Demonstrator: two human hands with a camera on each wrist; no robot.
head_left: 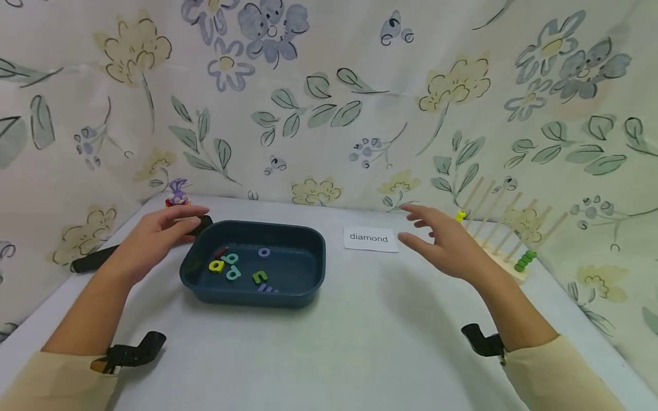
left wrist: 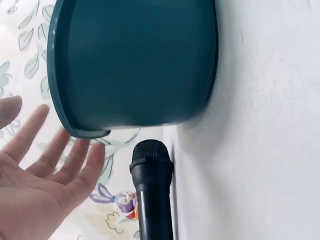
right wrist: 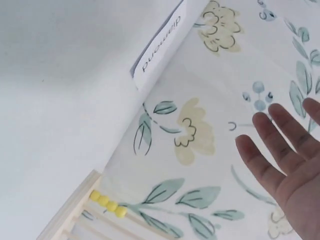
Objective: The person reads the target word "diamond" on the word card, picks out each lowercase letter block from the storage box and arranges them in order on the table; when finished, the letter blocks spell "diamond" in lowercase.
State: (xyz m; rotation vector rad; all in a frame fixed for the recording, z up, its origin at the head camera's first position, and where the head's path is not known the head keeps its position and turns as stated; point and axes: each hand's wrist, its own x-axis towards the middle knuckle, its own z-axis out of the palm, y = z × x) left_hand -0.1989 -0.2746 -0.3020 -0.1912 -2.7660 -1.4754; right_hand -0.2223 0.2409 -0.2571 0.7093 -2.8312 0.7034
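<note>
From the head view, my left fingers (head_left: pixel 182 212) are loosely spread, nothing in them, and just to their right sits the dark teal tray (head_left: pixel 257 298), small letters (head_left: pixel 221 266) strewn inside. Over on the other side, my right fingers (head_left: pixel 424 214) are spread too, clasping nothing, with the "diamond" card (head_left: pixel 371 238) just to their left and the bead rack (head_left: pixel 501 258) to their right.

Down to the left wrist: fingertips right beside the tray's rim, and whether they touch I can't tell! The microphone (left wrist: pixel 152 200) lies just beside them too. That tray looks like stiff, smooth plastic, probably light and a bit slick on its walls, so I'd favour the lip, one end to each set of fingers, held level because those hard little letters would likely slide.

Across to the right wrist: fingers fanned, card well apart from their tips on the white counter (right wrist: pixel 55 110). It looks thin, featherlight, easily creased; I'd lift the edge nearest these fingers and pinch gently.
</note>
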